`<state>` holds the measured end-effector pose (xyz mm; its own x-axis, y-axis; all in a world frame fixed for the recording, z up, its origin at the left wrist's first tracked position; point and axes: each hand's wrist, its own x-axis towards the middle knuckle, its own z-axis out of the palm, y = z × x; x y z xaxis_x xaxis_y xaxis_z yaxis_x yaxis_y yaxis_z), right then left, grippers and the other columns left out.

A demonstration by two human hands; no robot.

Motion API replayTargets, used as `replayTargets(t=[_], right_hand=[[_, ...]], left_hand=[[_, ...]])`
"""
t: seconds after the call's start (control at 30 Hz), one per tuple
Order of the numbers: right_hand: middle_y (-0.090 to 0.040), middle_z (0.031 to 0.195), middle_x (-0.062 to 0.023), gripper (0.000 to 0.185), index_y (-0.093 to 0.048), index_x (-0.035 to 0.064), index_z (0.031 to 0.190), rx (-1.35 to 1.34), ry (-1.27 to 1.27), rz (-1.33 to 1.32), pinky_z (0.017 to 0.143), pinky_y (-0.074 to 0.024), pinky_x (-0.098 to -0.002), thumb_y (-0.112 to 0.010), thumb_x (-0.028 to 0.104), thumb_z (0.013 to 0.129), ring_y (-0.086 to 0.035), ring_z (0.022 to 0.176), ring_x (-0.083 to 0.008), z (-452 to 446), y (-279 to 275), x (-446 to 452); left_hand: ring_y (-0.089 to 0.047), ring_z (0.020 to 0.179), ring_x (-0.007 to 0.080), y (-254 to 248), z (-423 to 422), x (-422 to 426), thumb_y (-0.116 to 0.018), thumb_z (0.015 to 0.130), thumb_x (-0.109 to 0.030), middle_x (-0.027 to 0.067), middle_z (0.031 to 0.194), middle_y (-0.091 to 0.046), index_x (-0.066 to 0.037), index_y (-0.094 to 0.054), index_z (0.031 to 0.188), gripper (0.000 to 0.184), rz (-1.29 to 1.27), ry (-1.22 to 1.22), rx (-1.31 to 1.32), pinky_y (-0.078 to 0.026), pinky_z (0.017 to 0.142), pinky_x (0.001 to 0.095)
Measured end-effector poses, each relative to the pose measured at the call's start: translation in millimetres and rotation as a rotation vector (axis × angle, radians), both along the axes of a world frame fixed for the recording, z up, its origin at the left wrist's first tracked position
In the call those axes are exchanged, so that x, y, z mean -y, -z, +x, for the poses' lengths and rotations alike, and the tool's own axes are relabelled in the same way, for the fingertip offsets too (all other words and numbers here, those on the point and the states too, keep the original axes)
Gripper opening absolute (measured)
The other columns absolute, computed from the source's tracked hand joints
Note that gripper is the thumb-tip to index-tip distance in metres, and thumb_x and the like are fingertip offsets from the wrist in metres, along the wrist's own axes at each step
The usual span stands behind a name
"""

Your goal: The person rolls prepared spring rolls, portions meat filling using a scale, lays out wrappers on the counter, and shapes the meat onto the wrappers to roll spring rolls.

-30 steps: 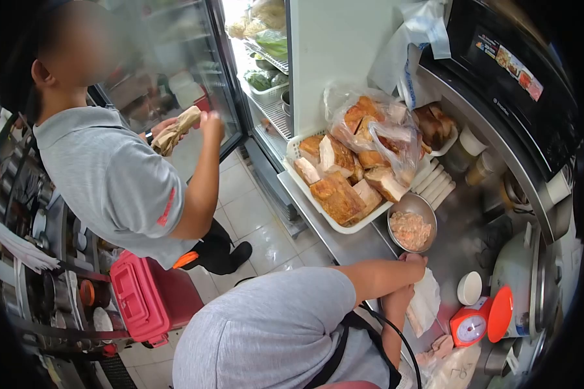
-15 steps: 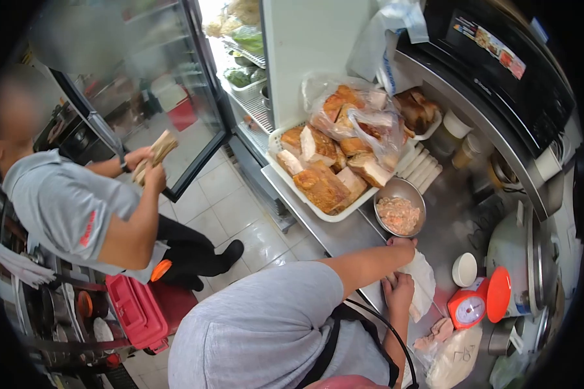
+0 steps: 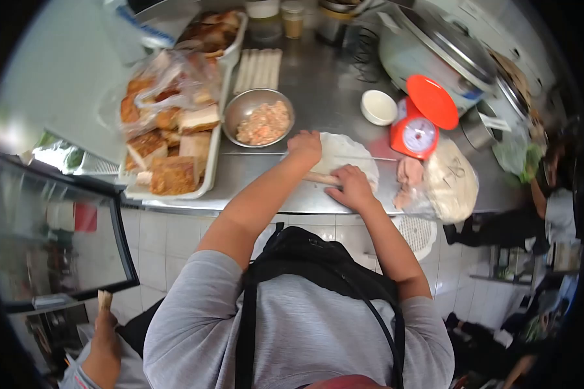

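Observation:
A thin, round white sheet [image 3: 347,153] lies at the front edge of the steel counter. At its upper left edge my left hand [image 3: 305,148] has its fingers curled on the sheet. My right hand [image 3: 353,187] lies over the sheet's lower part, its fingers closed on the end of a pale rod [image 3: 319,177] that runs toward my left forearm. Just up and left of my left hand stands a metal bowl [image 3: 228,123] with a chopped pinkish filling [image 3: 264,123]. Pink pieces of meat [image 3: 409,174] rest right of the sheet, beside a bagged pale mass [image 3: 452,179].
A white basket [image 3: 209,162] of roasted meat chunks stands at left, near several white sticks [image 3: 258,70]. A small white bowl [image 3: 378,107], a red scale [image 3: 417,134] and a large lidded pot [image 3: 428,48] are at right. Another person's forearm [image 3: 104,350] shows at lower left.
The view has swung round to face the counter squarely, so the basket, bowl and fridge door now appear farther left. My hands stay at the white sheet. The co-worker is now mostly out of frame.

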<state>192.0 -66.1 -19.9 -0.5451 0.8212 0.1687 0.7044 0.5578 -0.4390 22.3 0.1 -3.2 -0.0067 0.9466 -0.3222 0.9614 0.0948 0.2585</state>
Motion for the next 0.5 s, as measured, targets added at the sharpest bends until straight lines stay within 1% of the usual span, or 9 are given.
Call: replayTargets(t=[0.07,0.17,0.3,0.4,0.5], right_hand=[[-0.057,0.089,-0.0091,0.036,-0.061,0.0089,0.089,-0.021,0.023,-0.001,0.077,-0.0412,-0.0378,-0.070,0.032,0.062,-0.052,0.088,-0.0273,-7.8,-6.1,-1.3],[-0.056,0.087,-0.0079,0.037,-0.061,0.0091,0.088,-0.010,0.057,0.016,0.077,-0.0410,-0.0375,-0.070,0.032,0.062,-0.052,0.087,-0.0260,-19.8,-1.7,3.8],[-0.056,0.087,-0.0073,0.037,-0.061,0.0095,0.088,-0.026,0.056,0.109,0.075,-0.0408,-0.0375,-0.071,0.032,0.061,-0.052,0.088,-0.0252,-10.1,3.1,9.2],[-0.054,0.087,-0.0072,0.035,-0.060,0.0094,0.087,0.091,0.181,0.022,0.075,-0.0405,-0.0382,-0.072,0.030,0.060,-0.051,0.088,-0.0260,18.2,-12.5,7.0],[-0.054,0.088,-0.0075,0.034,-0.059,0.0090,0.085,-0.015,0.141,0.078,0.074,-0.0402,-0.0385,-0.072,0.029,0.061,-0.050,0.087,-0.0267,40.4,2.9,10.6]], left_hand=[[-0.047,0.111,0.0333,-5.6,6.6,4.5,-0.059,0.077,-0.031,0.0162,0.121,-0.045,-0.012,-0.043,0.122,0.051,0.083,0.105,0.101,-0.040,0.091,0.0397],[-0.042,0.114,0.0339,4.7,5.0,0.6,-0.072,0.065,-0.035,0.0165,0.121,-0.040,-0.018,-0.043,0.123,0.068,0.088,0.142,0.165,-0.038,0.094,0.0398],[-0.041,0.114,0.0328,8.6,3.2,-2.8,-0.076,0.060,-0.034,0.0145,0.121,-0.040,-0.020,-0.042,0.124,0.074,0.057,0.105,0.220,-0.037,0.094,0.0392],[-0.041,0.115,0.0321,6.5,4.5,-4.6,-0.075,0.060,-0.036,0.0133,0.121,-0.040,-0.021,-0.041,0.124,0.074,0.043,0.086,0.201,-0.037,0.095,0.0384],[-0.037,0.119,0.0308,4.0,5.9,-6.4,-0.075,0.060,-0.034,0.0115,0.126,-0.036,-0.021,-0.041,0.125,0.075,-0.012,0.064,0.199,-0.036,0.096,0.0385]])
